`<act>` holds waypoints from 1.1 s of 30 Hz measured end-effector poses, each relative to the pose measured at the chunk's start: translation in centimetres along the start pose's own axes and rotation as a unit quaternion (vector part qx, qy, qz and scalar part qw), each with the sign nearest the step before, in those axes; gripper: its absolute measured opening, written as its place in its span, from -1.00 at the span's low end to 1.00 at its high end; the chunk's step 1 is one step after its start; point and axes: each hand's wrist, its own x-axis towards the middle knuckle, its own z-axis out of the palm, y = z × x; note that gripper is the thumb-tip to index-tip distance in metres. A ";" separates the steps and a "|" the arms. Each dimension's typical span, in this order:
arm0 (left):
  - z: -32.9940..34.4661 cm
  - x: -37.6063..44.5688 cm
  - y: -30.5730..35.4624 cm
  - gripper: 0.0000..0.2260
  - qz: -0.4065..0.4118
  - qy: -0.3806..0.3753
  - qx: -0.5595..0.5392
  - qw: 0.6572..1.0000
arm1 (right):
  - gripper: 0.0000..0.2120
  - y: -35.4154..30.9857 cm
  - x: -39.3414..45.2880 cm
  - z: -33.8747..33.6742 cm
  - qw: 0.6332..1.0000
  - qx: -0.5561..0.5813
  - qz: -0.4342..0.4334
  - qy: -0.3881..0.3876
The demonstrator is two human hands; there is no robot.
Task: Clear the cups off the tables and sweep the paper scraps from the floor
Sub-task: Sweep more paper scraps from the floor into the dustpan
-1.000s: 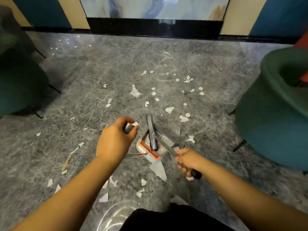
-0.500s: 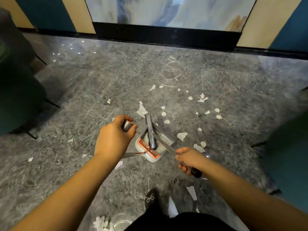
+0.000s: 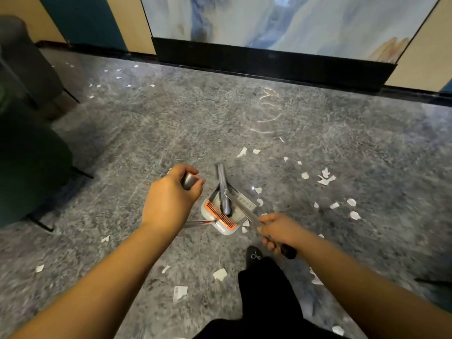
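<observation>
left hand (image 3: 171, 199) grips grey broom handle (image 3: 188, 181) | right hand (image 3: 278, 231) grips dustpan handle (image 3: 244, 211) | white paper scraps (image 3: 325, 179) litter floor right of grey dustpan (image 3: 225, 211) | risk: hasty strokes scatter scraps

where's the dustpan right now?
Head view, centre frame: the dustpan hangs low over the grey floor between the left hand and right hand, its orange comb edge toward the person, paper scraps lying to its right.
</observation>
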 end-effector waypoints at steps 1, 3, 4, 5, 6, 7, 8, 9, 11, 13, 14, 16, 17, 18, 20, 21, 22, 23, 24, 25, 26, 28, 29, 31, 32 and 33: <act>0.7 2.1 -0.2 -0.85 -0.010 0.002 0.002 1.000 | -0.71 -1.4 2.0 -0.8 1.000 -0.005 0.001 -0.003; 1.9 6.3 -0.5 -0.85 -0.032 0.001 0.001 0.999 | -0.71 -4.5 5.9 -2.3 1.000 -0.014 0.002 -0.021; 2.4 8.4 -0.5 -0.85 -0.042 0.000 0.002 0.999 | -0.73 -6.1 7.7 -3.0 0.999 -0.025 0.001 -0.033; 2.8 10.5 -0.6 -0.85 -0.049 0.002 0.007 0.999 | -0.76 -7.9 9.5 -3.7 0.999 -0.035 0.003 -0.040; 3.0 12.6 -0.7 -0.86 -0.055 0.007 0.014 0.998 | -0.77 -9.7 11.0 -4.3 0.998 -0.042 0.006 -0.042; 3.1 14.7 -0.7 -0.86 -0.062 0.015 0.019 0.998 | -0.76 -11.6 12.4 -4.9 0.998 -0.044 0.008 -0.048; 3.2 16.8 -0.8 -0.86 -0.069 0.024 0.022 0.997 | -0.73 -13.4 13.9 -5.3 0.997 -0.044 0.007 -0.058; 3.2 18.9 -0.9 -0.86 -0.078 0.031 0.023 0.996 | -0.71 -15.2 15.3 -5.6 0.997 -0.046 0.004 -0.066; 3.1 22.6 -1.4 -0.87 -0.090 0.042 0.023 0.995 | -0.72 -18.9 18.1 -6.2 0.996 -0.051 0.000 -0.074; 2.8 26.0 -2.1 -0.86 -0.101 0.054 0.019 0.993 | -0.76 -22.5 20.7 -6.4 0.994 -0.068 -0.004 -0.084; 2.7 27.7 -2.6 -0.86 -0.108 0.059 0.018 0.992 | -0.78 -24.1 22.0 -6.3 0.993 -0.076 -0.007 -0.088; 2.3 31.0 -3.9 -0.85 -0.115 0.069 0.021 0.991 | -0.73 -27.3 24.7 -6.0 0.993 -0.074 -0.008 -0.092; 2.1 32.8 -4.8 -0.85 -0.118 0.074 0.021 0.990 | -0.67 -28.8 26.3 -5.7 0.993 -0.072 -0.010 -0.096; 1.9 34.8 -5.7 -0.84 -0.122 0.078 0.016 0.989 | -0.61 -30.4 28.0 -5.3 0.992 -0.075 -0.011 -0.098; 1.4 38.9 -7.8 -0.84 -0.134 0.081 0.006 0.988 | -0.54 -33.7 31.5 -4.3 0.992 -0.079 -0.013 -0.097; 1.2 41.0 -8.9 -0.84 -0.136 0.082 0.005 0.987 | -0.54 -35.4 33.2 -3.7 0.992 -0.077 -0.014 -0.097; 0.9 43.1 -9.9 -0.84 -0.135 0.085 0.005 0.987 | -0.55 -37.3 34.9 -3.0 0.992 -0.076 -0.014 -0.100; 0.5 45.3 -11.0 -0.84 -0.135 0.090 0.006 0.987 | -0.56 -39.1 36.6 -2.3 0.992 -0.078 -0.014 -0.101; 0.0 47.5 -12.1 -0.84 -0.135 0.093 0.006 0.986 | -0.56 -41.0 38.2 -1.7 0.992 -0.078 -0.014 -0.100; -0.6 49.7 -13.0 -0.85 -0.136 0.094 0.008 0.986 | -0.56 -42.9 39.7 -1.0 0.992 -0.073 -0.013 -0.098; -1.3 51.8 -13.8 -0.85 -0.138 0.092 0.010 0.986 | -0.56 -44.8 41.1 -0.5 0.993 -0.066 -0.011 -0.099; -2.7 56.1 -15.3 -0.85 -0.137 0.091 0.015 0.986 | -0.56 -48.6 43.8 0.7 0.992 -0.062 -0.012 -0.105; -3.3 58.1 -16.0 -0.85 -0.134 0.092 0.018 0.987 | -0.56 -50.3 45.0 1.2 0.992 -0.062 -0.014 -0.105; -4.2 61.8 -17.3 -0.86 -0.129 0.094 0.020 0.987 | -0.59 -53.6 47.4 2.2 0.992 -0.063 -0.019 -0.110; -4.6 63.5 -17.9 -0.85 -0.128 0.096 0.021 0.987 | -0.62 -55.1 48.6 2.7 0.991 -0.066 -0.022 -0.114; -4.9 65.2 -18.6 -0.85 -0.131 0.099 0.022 0.986 | -0.66 -56.6 49.7 3.2 0.990 -0.070 -0.026 -0.118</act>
